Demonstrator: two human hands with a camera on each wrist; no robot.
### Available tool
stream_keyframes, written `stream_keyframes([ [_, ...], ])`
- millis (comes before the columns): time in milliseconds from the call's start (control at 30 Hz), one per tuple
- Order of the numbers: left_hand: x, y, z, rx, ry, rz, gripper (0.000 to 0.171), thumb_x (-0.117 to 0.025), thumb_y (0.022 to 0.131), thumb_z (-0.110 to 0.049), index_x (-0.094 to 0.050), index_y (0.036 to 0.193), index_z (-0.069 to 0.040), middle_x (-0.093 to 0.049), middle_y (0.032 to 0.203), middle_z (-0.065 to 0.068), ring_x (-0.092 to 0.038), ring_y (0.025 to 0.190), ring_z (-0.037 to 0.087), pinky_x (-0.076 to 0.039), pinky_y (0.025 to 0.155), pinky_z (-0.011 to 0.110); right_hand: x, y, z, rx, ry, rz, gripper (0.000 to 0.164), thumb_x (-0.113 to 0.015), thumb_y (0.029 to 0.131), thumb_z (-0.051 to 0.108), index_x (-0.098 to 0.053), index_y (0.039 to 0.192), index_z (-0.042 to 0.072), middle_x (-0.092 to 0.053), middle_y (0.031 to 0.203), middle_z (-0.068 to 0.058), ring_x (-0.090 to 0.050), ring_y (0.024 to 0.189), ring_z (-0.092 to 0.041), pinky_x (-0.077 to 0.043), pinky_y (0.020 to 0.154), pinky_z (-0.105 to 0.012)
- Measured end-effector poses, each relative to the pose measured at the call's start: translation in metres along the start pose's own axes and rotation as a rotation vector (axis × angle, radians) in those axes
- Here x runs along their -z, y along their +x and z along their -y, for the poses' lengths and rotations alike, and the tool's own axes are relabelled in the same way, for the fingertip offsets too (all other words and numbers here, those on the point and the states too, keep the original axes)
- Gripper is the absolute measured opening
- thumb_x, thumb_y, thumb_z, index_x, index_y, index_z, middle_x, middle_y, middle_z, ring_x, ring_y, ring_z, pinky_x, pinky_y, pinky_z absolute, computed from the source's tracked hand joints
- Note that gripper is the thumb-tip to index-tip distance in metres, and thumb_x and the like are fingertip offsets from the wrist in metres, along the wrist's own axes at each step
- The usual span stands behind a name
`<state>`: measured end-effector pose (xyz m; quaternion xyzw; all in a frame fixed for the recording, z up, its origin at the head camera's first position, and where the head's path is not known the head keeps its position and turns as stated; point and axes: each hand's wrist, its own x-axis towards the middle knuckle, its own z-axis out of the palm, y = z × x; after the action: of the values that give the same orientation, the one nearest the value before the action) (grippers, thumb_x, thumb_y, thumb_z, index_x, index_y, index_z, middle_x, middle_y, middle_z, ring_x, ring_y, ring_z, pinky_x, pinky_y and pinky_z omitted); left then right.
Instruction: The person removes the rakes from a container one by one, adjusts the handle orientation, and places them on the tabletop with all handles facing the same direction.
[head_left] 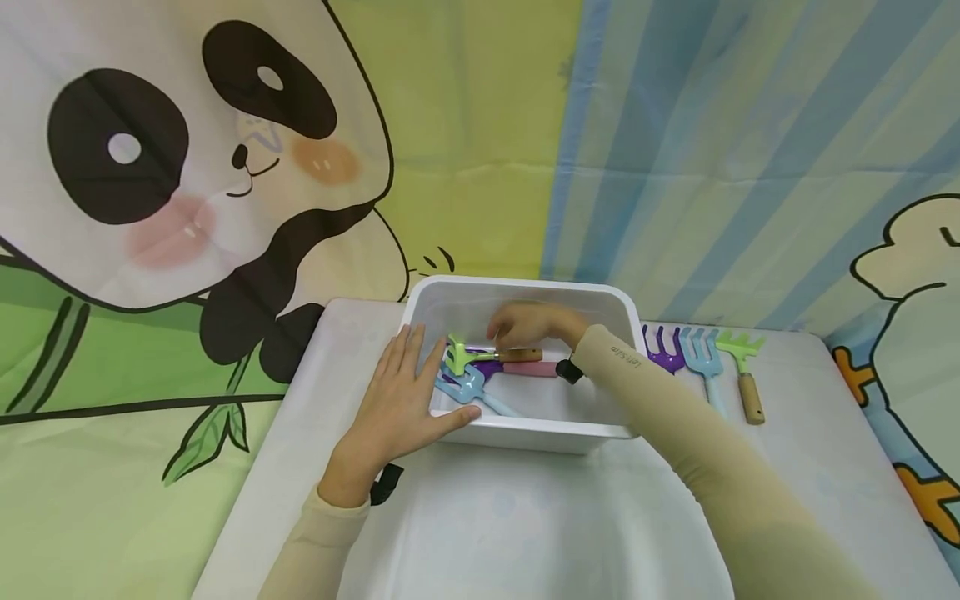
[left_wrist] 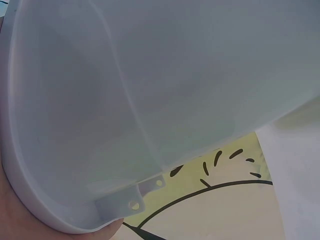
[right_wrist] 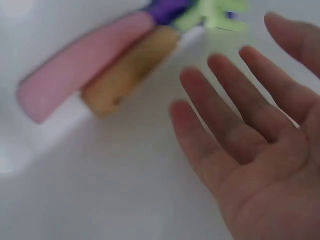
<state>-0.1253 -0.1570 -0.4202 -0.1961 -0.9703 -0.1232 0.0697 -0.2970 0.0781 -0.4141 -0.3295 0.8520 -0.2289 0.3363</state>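
Observation:
A white plastic bin (head_left: 517,432) stands on the table. Inside lie a green hand rake with a wooden handle (head_left: 523,355), a purple tool with a pink handle (head_left: 531,369) and a light blue hand fork (head_left: 468,385). My left hand (head_left: 397,408) rests on the bin's left rim, fingers straight and thumb over the front corner. My right hand (head_left: 536,323) is inside the bin, just behind the wooden handle. In the right wrist view its fingers (right_wrist: 220,117) are spread and relaxed, apart from both handles and holding nothing.
Right of the bin, on the white table (head_left: 525,517), lie a purple fork (head_left: 663,354), a light blue fork (head_left: 703,358) and a green rake with a wooden handle (head_left: 748,396). A printed cloth (head_left: 480,167) with a panda hangs behind the table.

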Motion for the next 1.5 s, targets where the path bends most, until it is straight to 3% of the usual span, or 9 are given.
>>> stream_keyframes([
  [167,0.001,0.001,0.000,-0.007,0.010,-0.012,0.113,-0.039,0.081,-0.088,-0.032,0.156,-0.004,-0.012,0.163,0.024,0.000,0.151,0.038,-0.002,0.121,0.050,-0.009,0.003,0.000,-0.045,-0.088,0.009,0.043,-0.063,0.095,0.010,-0.056,0.135,-0.004,-0.059,0.129,-0.019,-0.056,0.117,-0.032,-0.045,0.102,-0.045],
  [367,0.003,0.002,-0.001,-0.008,0.016,-0.016,0.112,-0.039,0.081,-0.088,-0.031,0.157,-0.006,-0.012,0.163,0.024,0.000,0.151,0.038,-0.004,0.120,0.051,-0.022,0.013,-0.016,-0.027,-0.201,0.006,0.039,-0.061,0.098,0.011,-0.057,0.133,-0.005,-0.061,0.122,-0.020,-0.058,0.101,-0.027,-0.052,0.088,-0.037],
  [533,0.003,0.002,-0.001,-0.003,0.017,-0.012,0.112,-0.038,0.081,-0.089,-0.031,0.157,-0.007,-0.012,0.163,0.023,0.000,0.151,0.039,-0.005,0.120,0.053,-0.029,0.020,-0.024,-0.082,-0.130,0.008,0.038,-0.062,0.096,0.007,-0.058,0.132,-0.004,-0.063,0.121,-0.019,-0.062,0.082,-0.018,-0.052,0.068,-0.028],
  [667,0.003,0.003,-0.002,-0.006,0.017,-0.012,0.112,-0.038,0.081,-0.088,-0.032,0.156,-0.006,-0.013,0.163,0.023,-0.001,0.151,0.039,-0.003,0.120,0.051,-0.032,0.020,-0.025,-0.142,-0.057,0.050,0.041,-0.059,0.094,0.000,-0.057,0.135,-0.003,-0.062,0.122,-0.020,-0.060,0.059,-0.017,-0.050,0.053,-0.029],
  [733,0.003,0.003,-0.002,-0.007,0.016,-0.012,0.112,-0.038,0.081,-0.088,-0.033,0.156,-0.006,-0.013,0.163,0.023,-0.001,0.151,0.039,-0.002,0.120,0.050,-0.033,0.018,-0.025,-0.158,-0.018,0.066,0.042,-0.058,0.093,-0.003,-0.057,0.135,-0.002,-0.061,0.122,-0.019,-0.058,0.058,-0.017,-0.051,0.055,-0.031],
  [933,0.003,0.003,-0.003,-0.009,0.017,-0.015,0.111,-0.039,0.082,-0.088,-0.033,0.156,-0.005,-0.014,0.163,0.023,-0.002,0.151,0.039,-0.002,0.120,0.050,-0.031,0.013,-0.023,-0.238,0.142,0.117,0.046,-0.063,0.090,-0.002,-0.058,0.136,0.003,-0.057,0.126,-0.014,-0.059,0.087,-0.021,-0.057,0.076,-0.039],
  [1033,0.003,0.003,-0.003,-0.008,0.015,-0.011,0.112,-0.039,0.082,-0.088,-0.033,0.156,-0.005,-0.013,0.163,0.023,-0.001,0.151,0.039,-0.002,0.120,0.050,-0.030,0.012,-0.023,-0.271,0.192,0.153,0.050,-0.063,0.089,-0.003,-0.057,0.138,0.004,-0.054,0.128,-0.014,-0.058,0.097,-0.024,-0.057,0.079,-0.041],
  [1267,0.002,0.002,-0.003,0.001,0.008,-0.002,0.112,-0.039,0.081,-0.088,-0.033,0.156,-0.005,-0.013,0.164,0.021,-0.001,0.151,0.038,-0.001,0.121,0.049,-0.027,0.010,-0.023,-0.321,0.231,0.225,0.050,-0.060,0.083,-0.009,-0.061,0.131,0.006,-0.052,0.123,-0.013,-0.055,0.094,-0.025,-0.057,0.078,-0.042],
  [1500,0.001,0.003,-0.002,0.005,0.004,0.007,0.113,-0.038,0.081,-0.089,-0.033,0.156,-0.005,-0.012,0.164,0.021,-0.001,0.151,0.038,-0.001,0.121,0.048,-0.026,0.012,-0.024,-0.345,0.228,0.269,0.050,-0.059,0.085,-0.008,-0.060,0.133,0.006,-0.052,0.119,-0.014,-0.054,0.094,-0.024,-0.056,0.079,-0.042],
])
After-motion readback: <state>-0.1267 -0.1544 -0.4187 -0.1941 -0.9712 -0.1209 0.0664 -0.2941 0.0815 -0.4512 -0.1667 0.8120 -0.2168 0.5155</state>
